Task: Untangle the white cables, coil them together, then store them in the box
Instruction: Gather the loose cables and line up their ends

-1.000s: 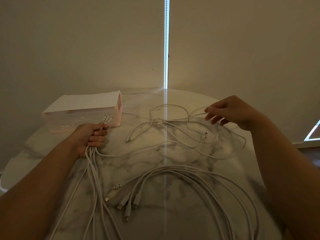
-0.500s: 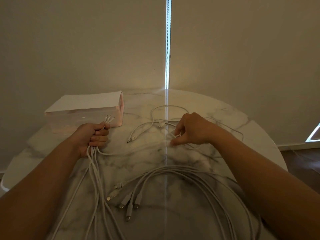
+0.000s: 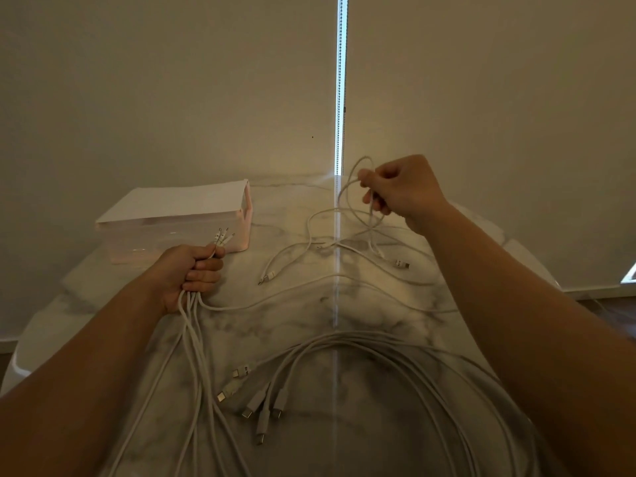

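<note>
On bench, far left: box (image 3: 172, 215) is sitting with its white lid on top, just beyond my left hand.
Left hand (image 3: 196, 270): I'm clenching it around a bundle of white cables (image 3: 190, 325); small plug ends (image 3: 222, 235) are sticking up out of the fist, and the cords are trailing back toward me over the bench (image 3: 395, 304).
Right hand (image 3: 402, 191): I'm holding it raised above the bench, fingers curled, pinching a cable loop (image 3: 348, 186); the rest of that cable is hanging down into the loose tangle (image 3: 330, 242).
Loose tangle: it's lying mid-bench, right of the box, strands crossing over each other; a flat plug (image 3: 401, 263) is lying at its right side.
Near edge: more cables are sweeping round in a wide arc (image 3: 361, 342), their connectors (image 3: 256, 402) fanning out together near centre.
Box contents: can't tell, I'm not seeing inside.
</note>
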`<act>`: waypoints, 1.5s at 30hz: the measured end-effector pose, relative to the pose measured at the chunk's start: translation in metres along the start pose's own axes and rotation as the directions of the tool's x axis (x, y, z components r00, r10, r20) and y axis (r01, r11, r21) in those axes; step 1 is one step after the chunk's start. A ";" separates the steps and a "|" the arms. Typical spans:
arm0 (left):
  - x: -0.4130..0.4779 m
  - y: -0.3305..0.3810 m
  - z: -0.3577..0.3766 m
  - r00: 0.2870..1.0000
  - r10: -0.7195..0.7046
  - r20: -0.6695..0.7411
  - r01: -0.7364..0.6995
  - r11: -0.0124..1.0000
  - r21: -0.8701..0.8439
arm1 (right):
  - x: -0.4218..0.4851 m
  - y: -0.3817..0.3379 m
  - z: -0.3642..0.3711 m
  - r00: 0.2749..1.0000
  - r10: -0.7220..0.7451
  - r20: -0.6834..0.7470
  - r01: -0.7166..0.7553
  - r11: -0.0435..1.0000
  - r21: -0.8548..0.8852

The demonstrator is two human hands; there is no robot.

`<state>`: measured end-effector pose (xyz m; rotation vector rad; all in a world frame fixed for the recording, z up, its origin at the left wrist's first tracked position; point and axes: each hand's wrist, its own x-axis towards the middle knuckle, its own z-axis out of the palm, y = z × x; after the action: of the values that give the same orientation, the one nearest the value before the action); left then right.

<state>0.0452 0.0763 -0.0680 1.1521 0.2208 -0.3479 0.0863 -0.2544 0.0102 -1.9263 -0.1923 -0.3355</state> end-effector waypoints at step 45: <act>-0.002 -0.001 0.002 1.000 -0.009 -0.007 0.009 1.000 -0.021 | 0.011 0.084 -0.044 0.949 0.313 -0.030 -0.301 0.881 -0.365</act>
<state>0.0430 0.0746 -0.0674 1.1321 0.2353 -0.3491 0.1145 -0.3270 -0.0453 -2.2912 0.1719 -0.1328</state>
